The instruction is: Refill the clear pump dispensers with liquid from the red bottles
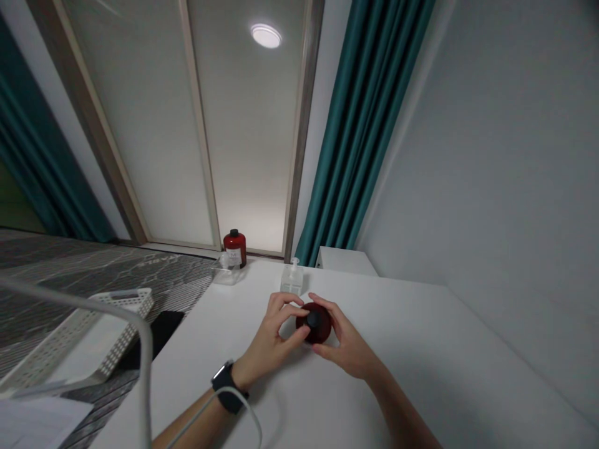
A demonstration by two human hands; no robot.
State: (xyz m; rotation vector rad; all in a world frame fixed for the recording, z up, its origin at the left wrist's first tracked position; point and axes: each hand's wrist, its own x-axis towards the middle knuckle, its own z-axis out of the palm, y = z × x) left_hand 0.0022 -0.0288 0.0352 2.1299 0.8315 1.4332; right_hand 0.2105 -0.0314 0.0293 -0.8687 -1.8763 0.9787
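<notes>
A dark red bottle (324, 333) with a black cap (313, 319) stands on the white table (397, 337), seen from above. My right hand (346, 343) curves around the bottle's right side, thumb at the near side and fingers at the far side. My left hand (278, 327), with a dark watch on its wrist, has its thumb and index finger at the left of the cap. Just beyond stands a clear pump bottle (292, 279) with a white pump head. A second red bottle (234, 247) with a black cap and white label is at the table's far left corner.
Beside the second red bottle is a clear plastic container (225, 273). A white perforated basket (116, 340) lies left of the table, next to a black object (161, 330). A white cable (146, 362) crosses the left foreground. Teal curtains (355, 143) hang behind.
</notes>
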